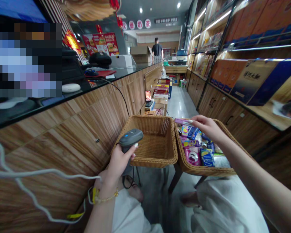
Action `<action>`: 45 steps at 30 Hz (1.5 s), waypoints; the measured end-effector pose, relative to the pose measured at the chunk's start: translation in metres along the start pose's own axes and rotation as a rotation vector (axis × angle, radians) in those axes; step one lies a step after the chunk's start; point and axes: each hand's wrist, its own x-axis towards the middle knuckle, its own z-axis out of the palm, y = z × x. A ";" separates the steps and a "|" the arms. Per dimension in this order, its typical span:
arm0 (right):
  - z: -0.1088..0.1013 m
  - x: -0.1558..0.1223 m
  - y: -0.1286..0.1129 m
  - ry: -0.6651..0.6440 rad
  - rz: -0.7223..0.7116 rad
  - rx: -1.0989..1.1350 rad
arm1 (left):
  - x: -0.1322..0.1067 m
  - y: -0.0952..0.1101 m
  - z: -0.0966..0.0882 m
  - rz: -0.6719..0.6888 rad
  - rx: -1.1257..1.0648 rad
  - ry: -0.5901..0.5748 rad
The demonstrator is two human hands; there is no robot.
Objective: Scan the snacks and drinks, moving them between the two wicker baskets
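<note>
My left hand (121, 158) is wrapped round the handle of a dark grey barcode scanner (131, 137), which points over the left wicker basket (173, 158). No goods show inside that basket. To the right, my right hand (205, 126) pinches a thin pink-and-purple packet (183, 121) above the far left corner of the second wicker basket (179, 161). Small packaged goods fill this basket, among them a blue-and-yellow packet (207, 157) and a pink packet (192, 156). The packet's label is too small to read.
A wooden counter (106, 106) runs along the left, with a white cable (50, 173) hanging before it. Shelves with boxes (254, 81) line the right. Ahead, a phone (148, 96) stands near stacked boxes; a person (157, 48) is farther back.
</note>
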 end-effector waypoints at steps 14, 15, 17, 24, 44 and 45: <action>-0.010 -0.035 0.045 0.357 -0.234 -0.396 | -0.033 0.020 0.019 0.061 0.056 0.018; 0.003 -0.045 0.032 0.281 -0.278 -0.321 | -0.036 0.021 0.022 0.077 0.052 0.018; 0.031 -0.067 0.006 0.080 -0.315 -0.138 | -0.043 0.024 0.029 0.120 0.035 0.007; 0.116 -0.125 -0.049 -0.447 -0.293 0.335 | -0.075 0.040 0.061 0.156 -0.089 -0.170; 0.121 -0.110 -0.031 -0.135 0.046 0.804 | -0.068 0.124 0.036 1.001 0.429 0.169; 0.122 -0.111 -0.031 -0.148 0.033 0.784 | -0.068 0.125 0.036 1.018 0.446 0.162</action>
